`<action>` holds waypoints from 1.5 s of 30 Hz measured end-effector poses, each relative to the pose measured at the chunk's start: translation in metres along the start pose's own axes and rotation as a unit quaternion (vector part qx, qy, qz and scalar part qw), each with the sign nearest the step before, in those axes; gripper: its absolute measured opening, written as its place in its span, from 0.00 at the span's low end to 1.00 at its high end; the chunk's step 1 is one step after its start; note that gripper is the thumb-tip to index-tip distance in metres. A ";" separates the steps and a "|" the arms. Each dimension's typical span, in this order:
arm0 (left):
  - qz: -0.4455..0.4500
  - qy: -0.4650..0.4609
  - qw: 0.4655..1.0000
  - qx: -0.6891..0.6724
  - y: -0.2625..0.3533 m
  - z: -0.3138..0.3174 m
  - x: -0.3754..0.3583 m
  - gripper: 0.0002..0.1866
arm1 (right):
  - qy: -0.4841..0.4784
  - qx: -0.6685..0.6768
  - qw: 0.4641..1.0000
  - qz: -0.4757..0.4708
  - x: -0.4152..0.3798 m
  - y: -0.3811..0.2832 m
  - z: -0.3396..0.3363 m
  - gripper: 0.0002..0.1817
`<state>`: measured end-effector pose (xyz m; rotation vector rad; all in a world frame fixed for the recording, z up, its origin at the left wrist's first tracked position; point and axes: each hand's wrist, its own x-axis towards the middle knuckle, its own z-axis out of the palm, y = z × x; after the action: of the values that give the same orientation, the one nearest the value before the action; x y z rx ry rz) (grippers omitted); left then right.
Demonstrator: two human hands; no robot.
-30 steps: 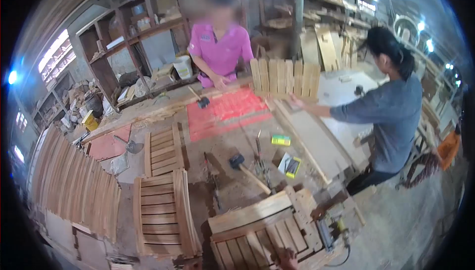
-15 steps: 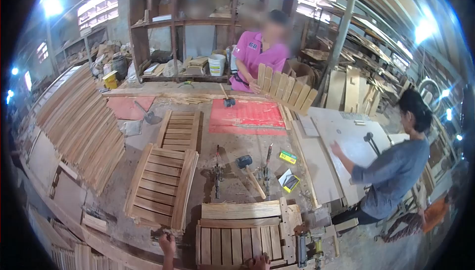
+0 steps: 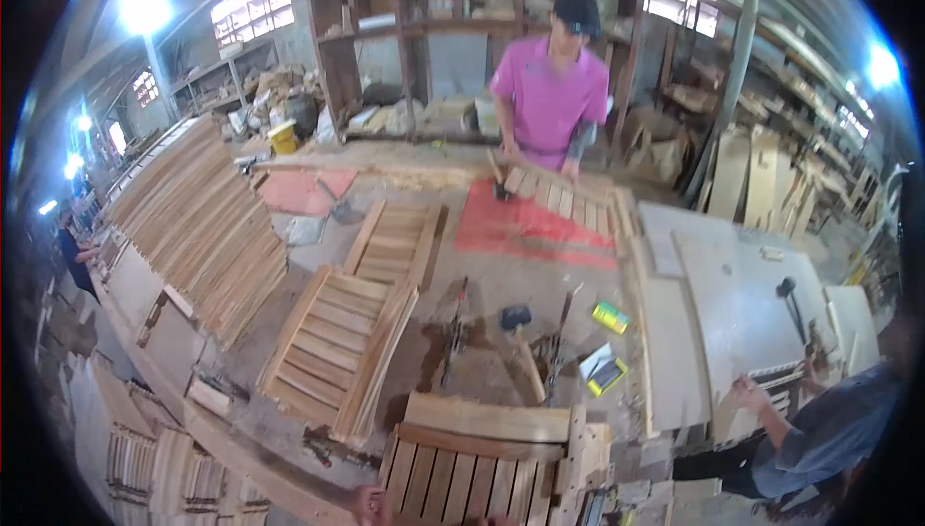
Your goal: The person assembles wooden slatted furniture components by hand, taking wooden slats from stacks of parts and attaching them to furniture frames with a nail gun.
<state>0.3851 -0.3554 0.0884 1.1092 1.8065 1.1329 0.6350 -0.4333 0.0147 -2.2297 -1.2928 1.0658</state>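
Observation:
Only a small part of my left hand (image 3: pixel 368 505) shows at the bottom edge, against the near left corner of a slatted wooden panel (image 3: pixel 482 473) lying on the workbench in front of me. Whether its fingers grip the panel cannot be made out. My right hand is out of view. Just beyond the panel lie a black-headed hammer (image 3: pixel 520 333) and two bar clamps (image 3: pixel 453 328), (image 3: pixel 557 343).
Two more slatted panels (image 3: pixel 332 343), (image 3: pixel 390 242) lie to the left, beside a long stack of slats (image 3: pixel 202 218). A person in pink (image 3: pixel 549 92) holds a slat panel (image 3: pixel 559 198) over a red mat (image 3: pixel 525 227). Another person's hand (image 3: pixel 747 393) rests on white boards (image 3: pixel 742 314).
The view has swung left. The person in pink has lowered the slat panel from upright down to the bench. The person in grey now sits at the lower right. My right hand has dropped out of view.

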 end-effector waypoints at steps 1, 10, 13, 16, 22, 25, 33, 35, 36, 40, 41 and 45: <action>0.120 -0.031 0.989 0.082 0.039 0.017 0.002 0.07 | 0.034 0.107 0.991 0.073 0.010 0.008 0.014 0.18; 0.302 -0.117 0.939 0.114 0.173 0.253 0.308 0.06 | 0.386 0.429 0.809 -0.110 0.315 -0.145 -0.212 0.06; 0.268 -0.094 0.934 0.218 0.161 0.349 0.450 0.11 | 0.425 0.393 0.799 -0.160 0.434 -0.151 -0.249 0.15; 0.064 -0.314 0.911 0.260 0.121 0.428 0.556 0.23 | 0.283 0.324 0.889 -0.155 0.501 -0.148 -0.261 0.16; 0.027 -0.331 0.940 0.079 0.082 0.440 0.593 0.27 | 0.103 0.390 0.908 -0.114 0.445 -0.110 -0.218 0.22; -0.141 -0.471 0.854 -0.171 0.167 0.371 0.539 0.28 | -0.034 0.311 0.950 -0.016 0.439 -0.147 -0.253 0.26; 0.144 -0.172 0.948 -0.226 0.110 0.303 0.369 0.21 | 0.190 0.308 0.932 -0.034 0.429 -0.147 -0.214 0.21; 0.147 0.026 0.959 -0.241 0.102 0.324 0.351 0.20 | 0.220 0.314 0.923 -0.042 0.426 -0.137 -0.202 0.17; 0.145 0.033 0.962 -0.229 0.092 0.319 0.344 0.19 | 0.257 0.278 0.921 -0.092 0.425 -0.122 -0.193 0.15; 0.303 -0.131 0.911 -0.248 0.023 0.287 0.334 0.20 | 0.256 0.303 0.872 -0.286 0.416 -0.077 -0.154 0.10; 0.351 -0.166 0.882 -0.268 0.015 0.281 0.332 0.20 | 0.240 0.278 0.893 -0.259 0.413 -0.070 -0.155 0.09; 0.232 -0.087 0.968 -0.050 0.028 0.276 0.322 0.19 | 0.148 0.201 0.959 -0.134 0.372 -0.089 -0.201 0.08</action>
<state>0.5188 0.0320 -0.0238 1.5672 1.3743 1.3261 0.8457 -0.0565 0.0408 -1.7707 -1.0946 0.7752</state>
